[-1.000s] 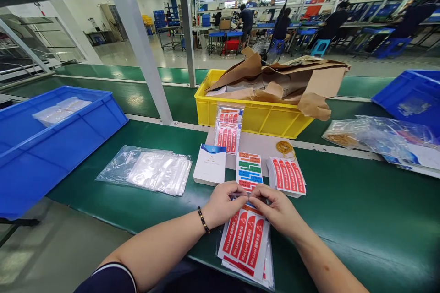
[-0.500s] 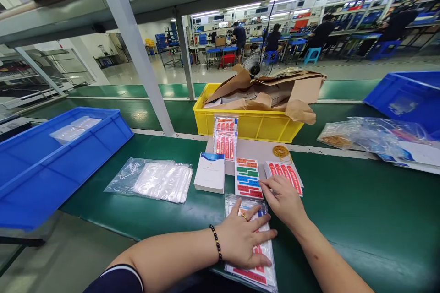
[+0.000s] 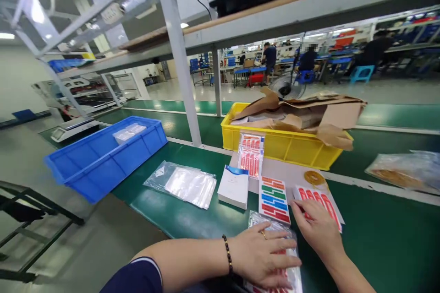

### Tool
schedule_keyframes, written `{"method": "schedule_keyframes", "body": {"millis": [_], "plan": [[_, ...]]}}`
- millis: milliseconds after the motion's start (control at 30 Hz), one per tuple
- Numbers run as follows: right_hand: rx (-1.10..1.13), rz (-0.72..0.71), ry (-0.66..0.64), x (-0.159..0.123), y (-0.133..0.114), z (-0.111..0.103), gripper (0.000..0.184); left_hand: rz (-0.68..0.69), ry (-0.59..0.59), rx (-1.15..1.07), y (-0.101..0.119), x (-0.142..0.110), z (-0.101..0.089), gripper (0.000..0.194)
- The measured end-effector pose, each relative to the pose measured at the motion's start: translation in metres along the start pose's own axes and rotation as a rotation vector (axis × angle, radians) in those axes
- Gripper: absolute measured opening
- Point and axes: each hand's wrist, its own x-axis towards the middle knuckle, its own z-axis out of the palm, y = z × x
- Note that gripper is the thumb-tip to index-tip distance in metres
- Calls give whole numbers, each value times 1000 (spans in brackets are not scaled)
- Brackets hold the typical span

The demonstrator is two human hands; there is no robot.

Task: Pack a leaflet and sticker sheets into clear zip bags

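Observation:
My left hand (image 3: 270, 254) lies flat with its fingers spread on a pile of clear plastic bags (image 3: 292, 240) that hold printed sticker sheets. My right hand (image 3: 318, 226) is curled, thumb and forefinger together. Its fingertips hover at the right edge of a stack of colourful sticker sheets (image 3: 274, 198); whether something thin is between them is hidden. Beneath and beyond this hand is a stack of red-and-white sticker sheets (image 3: 332, 206). Left of the colourful stack sits a stack of white booklets (image 3: 233, 187) with a blue top edge.
Clear empty bags (image 3: 189, 185) lie to the left, beside a blue bin (image 3: 113, 160). A yellow crate (image 3: 285, 146) full of brown paper stands behind, with bagged red stickers (image 3: 250, 155) against it. Rubber bands (image 3: 314, 177) lie at right. A metal post (image 3: 182, 64) rises from the bench.
The view has swung left, so things appear further right. My left hand stays flat on the bagged sheets. My right hand remains curled beside the colourful stack.

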Motion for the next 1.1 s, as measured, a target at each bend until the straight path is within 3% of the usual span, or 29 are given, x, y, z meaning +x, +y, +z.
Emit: {"method": "schedule_keyframes", "body": {"millis": [67, 100, 167, 233, 300, 467, 667, 767, 833, 900, 1000, 1100], "plan": [[-3, 3, 17, 0, 4, -1, 20, -203, 40, -15, -17, -17, -13, 30], [-6, 3, 23, 1, 5, -1, 21, -377, 60, -22, -30, -28, -21, 26], [-10, 0, 31, 1, 4, -1, 23, -853, 94, -10, -58, -55, -38, 25], [-10, -11, 28, 2, 1, 0, 26, -1037, 90, 13, -88, -85, -51, 31], [-9, -19, 20, 3, -1, 0, 29, -1129, 37, -20, -112, -111, -57, 26], [1, -10, -3, 5, -1, 1, 35, -1157, -23, -164, -139, -141, -54, 9], [119, 10, 13, 4, -5, 5, 30, -1071, 162, -286, -120, -121, -64, 20], [366, 88, -172, 5, -32, 6, 29, -969, 229, -381, -97, -90, -59, 26], [596, 202, -400, 6, -56, 10, 33, -892, 237, -442, -79, -65, -50, 24], [777, 338, -507, 6, -75, 17, 39, -823, 225, -485, -63, -42, -41, 23], [593, 316, -364, 0, -81, 24, 37, -761, 223, -498, -48, -16, -31, 30], [253, 112, -182, -9, -68, 25, 31, -737, 255, -622, -46, 1, -23, 43]]}}
